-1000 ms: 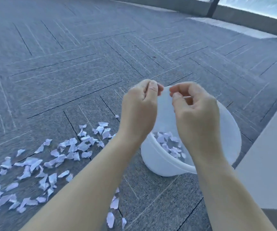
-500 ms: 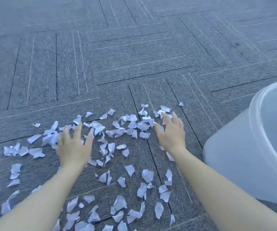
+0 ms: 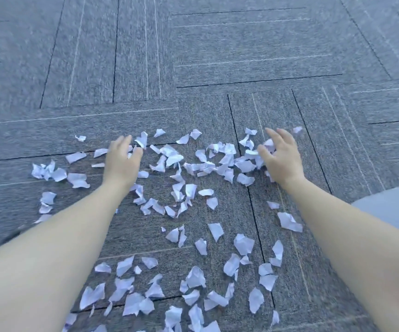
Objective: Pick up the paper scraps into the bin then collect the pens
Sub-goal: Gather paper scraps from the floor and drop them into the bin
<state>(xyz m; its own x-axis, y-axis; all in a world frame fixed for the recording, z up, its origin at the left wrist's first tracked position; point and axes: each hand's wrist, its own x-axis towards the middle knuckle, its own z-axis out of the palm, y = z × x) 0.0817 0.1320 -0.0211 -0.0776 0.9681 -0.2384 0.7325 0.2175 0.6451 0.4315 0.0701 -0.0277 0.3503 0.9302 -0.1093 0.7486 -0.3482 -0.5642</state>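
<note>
Grey carpet tiles (image 3: 241,56), littered with torn paper scraps (image 3: 203,164), both hands down among them.

Left hand (image 3: 121,161) lies palm-down with its fingers loosely spread, touching scraps at the far left of the scatter and gripping nothing. Right hand (image 3: 281,156) has its fingers curled, raking at the dense cluster of scraps beside it; whether any are pinched cannot be told. More scraps spread nearer the camera between the two forearms. A pale grey shape (image 3: 395,207), blurred, shows at the right edge.
</note>
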